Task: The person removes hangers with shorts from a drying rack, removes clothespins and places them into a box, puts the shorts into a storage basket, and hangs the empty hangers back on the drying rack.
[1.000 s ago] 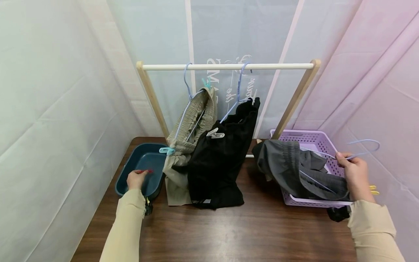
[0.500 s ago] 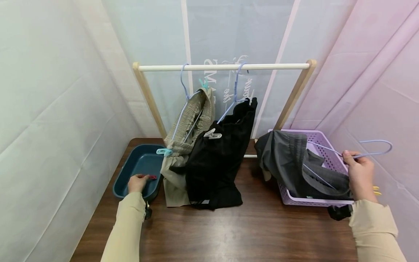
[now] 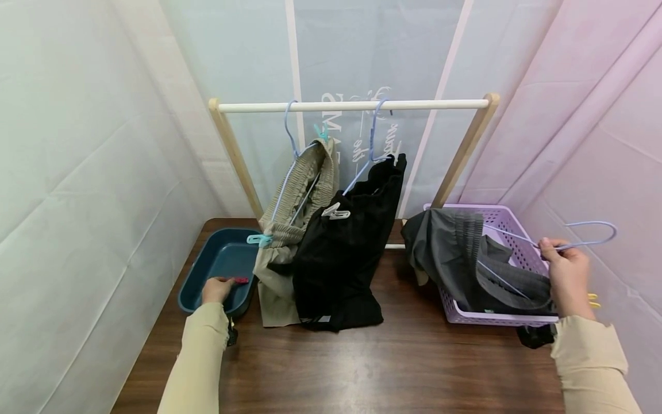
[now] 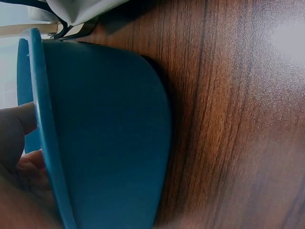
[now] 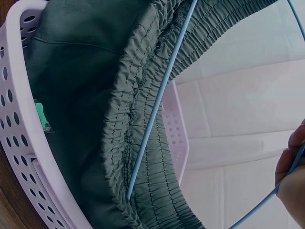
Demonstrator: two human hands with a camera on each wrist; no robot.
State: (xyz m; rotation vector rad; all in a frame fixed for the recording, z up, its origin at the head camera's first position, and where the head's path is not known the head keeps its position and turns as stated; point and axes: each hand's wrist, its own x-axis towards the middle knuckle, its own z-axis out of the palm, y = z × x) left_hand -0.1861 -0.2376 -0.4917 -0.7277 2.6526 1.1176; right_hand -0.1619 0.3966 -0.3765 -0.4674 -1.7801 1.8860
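Observation:
In the head view my left hand (image 3: 216,290) is over the dark blue tray (image 3: 192,280), pinching a small red clothespin (image 3: 241,280). The tray's wall (image 4: 105,133) hides most of that hand in the left wrist view. At the right, my right hand (image 3: 568,275) grips a light blue hanger (image 3: 595,224) near the base of its hook. Dark grey pants (image 3: 445,241) with an elastic waistband (image 5: 143,124) have the hanger inside the waist. They lie partly over the lilac basket (image 3: 504,318).
Beige pants (image 3: 281,230) and black pants (image 3: 338,264) hang by hangers from the white rail (image 3: 429,104), held with turquoise clothespins (image 3: 262,239) and white clothespins (image 3: 336,213). Something yellow (image 3: 593,300) shows beyond the basket. White and pink curtains enclose the brown table (image 3: 362,368).
My left hand, with the red clothespin, has come slightly lower in the tray. My right hand has drawn the hanger and grey pants a little to the right. Lately both are nearly still.

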